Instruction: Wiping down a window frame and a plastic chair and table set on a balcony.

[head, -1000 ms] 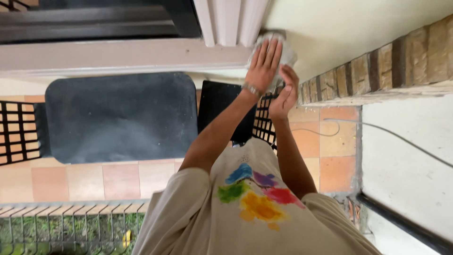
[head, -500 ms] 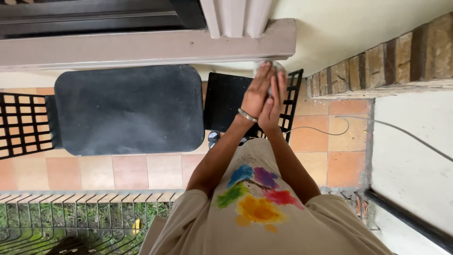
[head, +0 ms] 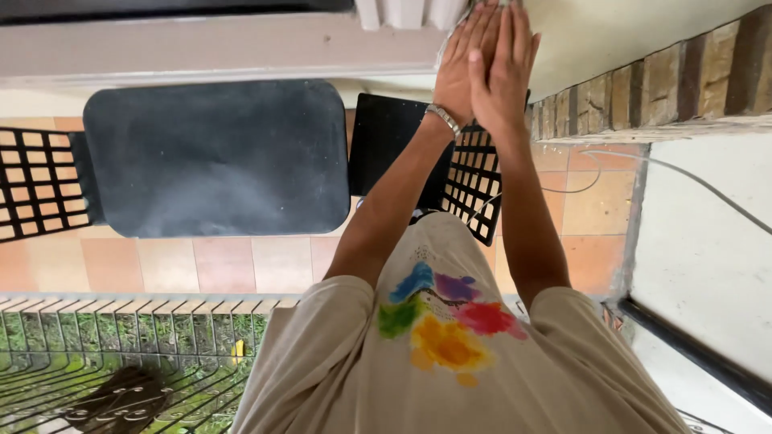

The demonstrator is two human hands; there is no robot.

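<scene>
My left hand (head: 457, 68), with a metal bracelet on its wrist, and my right hand (head: 505, 68) are raised side by side with straight fingers. They press flat at the corner where a pale beam (head: 225, 48) meets a cream wall (head: 595, 32). Only a sliver of the white cloth (head: 504, 3) shows by my fingertips at the top edge; the rest is hidden behind my hands. My beige shirt (head: 450, 362) with coloured blotches fills the bottom.
A dark rounded table (head: 217, 157) stands on terracotta tiles (head: 225, 261). Black lattice metal chairs sit at the left (head: 36, 181) and under my arms (head: 474, 189). A brick ledge (head: 643, 88) and a cable (head: 691, 181) lie right. A railing (head: 121, 337) runs bottom left.
My hands drew together from spread on the cloth to flat side by side, covering most of it. The view shifted, so the table and chairs now sit lower in the frame.
</scene>
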